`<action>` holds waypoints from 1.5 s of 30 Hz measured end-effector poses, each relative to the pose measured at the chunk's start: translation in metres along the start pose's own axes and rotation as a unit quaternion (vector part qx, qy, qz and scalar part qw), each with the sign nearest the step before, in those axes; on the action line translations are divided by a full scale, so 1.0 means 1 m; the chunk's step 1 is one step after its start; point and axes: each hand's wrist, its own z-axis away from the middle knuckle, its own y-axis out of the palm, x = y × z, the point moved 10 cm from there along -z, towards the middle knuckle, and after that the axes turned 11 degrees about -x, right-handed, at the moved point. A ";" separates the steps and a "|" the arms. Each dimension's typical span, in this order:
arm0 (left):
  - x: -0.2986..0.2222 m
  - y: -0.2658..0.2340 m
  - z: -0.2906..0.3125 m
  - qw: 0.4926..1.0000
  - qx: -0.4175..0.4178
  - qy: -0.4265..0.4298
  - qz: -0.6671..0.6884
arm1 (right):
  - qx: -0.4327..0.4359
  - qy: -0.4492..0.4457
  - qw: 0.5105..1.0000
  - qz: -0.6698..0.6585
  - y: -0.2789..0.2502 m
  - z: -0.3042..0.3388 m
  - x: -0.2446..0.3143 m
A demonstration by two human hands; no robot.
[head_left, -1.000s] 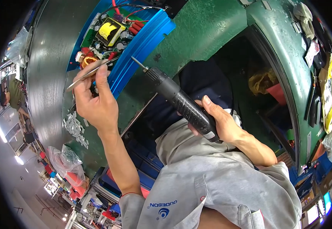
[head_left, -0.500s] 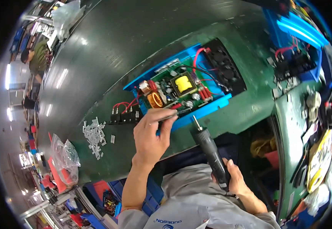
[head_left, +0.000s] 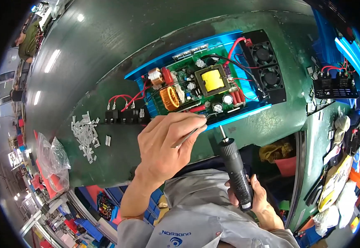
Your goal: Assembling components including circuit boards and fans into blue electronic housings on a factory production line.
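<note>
My left hand (head_left: 169, 142) is closed in a pinch on metal tweezers (head_left: 185, 138), their tips over the near edge of a green circuit board (head_left: 184, 76). The board sits in an open blue metal case (head_left: 240, 114) and carries a yellow-wrapped transformer (head_left: 213, 80) and a copper-wound ring coil (head_left: 169, 98). In my right hand (head_left: 257, 194) is a black electric screwdriver (head_left: 235, 171), its bit pointing up just off the case's near wall. A black panel with two fans (head_left: 266, 66) stands at the case's right end, joined by wires. A black socket panel (head_left: 126, 116) lies at its left end.
Small clear plastic pieces (head_left: 87, 134) lie piled on the green bench (head_left: 118, 165), left of the case. A clear bag (head_left: 53, 159) is at the left edge. Another black wired panel (head_left: 335, 84) and blue cases are at the right. A person (head_left: 29, 41) is at the far left.
The view has shifted closer to the case. My left hand, still holding the tweezers, has moved right along the near wall. The screwdriver stays in my right hand, tip beside the case.
</note>
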 end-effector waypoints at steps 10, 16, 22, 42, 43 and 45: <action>0.002 0.001 0.001 1.000 0.001 0.021 -0.009 | -0.038 -0.032 0.997 0.054 0.000 -0.005 0.006; -0.004 -0.001 -0.004 1.000 -0.001 0.006 0.009 | -0.043 -0.005 0.999 0.007 -0.009 0.002 -0.007; -0.007 -0.001 -0.001 0.998 0.038 -0.016 0.044 | -0.013 -0.027 0.997 0.066 0.000 0.006 0.001; -0.018 0.026 -0.006 0.964 0.204 0.053 -0.160 | -0.120 -0.110 0.976 0.147 -0.012 0.006 0.005; -0.018 0.029 -0.004 0.959 0.216 0.055 -0.175 | -0.122 -0.122 0.970 0.170 -0.012 0.005 0.005; -0.023 0.027 -0.003 0.952 0.233 0.068 -0.189 | -0.196 -0.117 0.956 0.186 -0.029 0.011 -0.008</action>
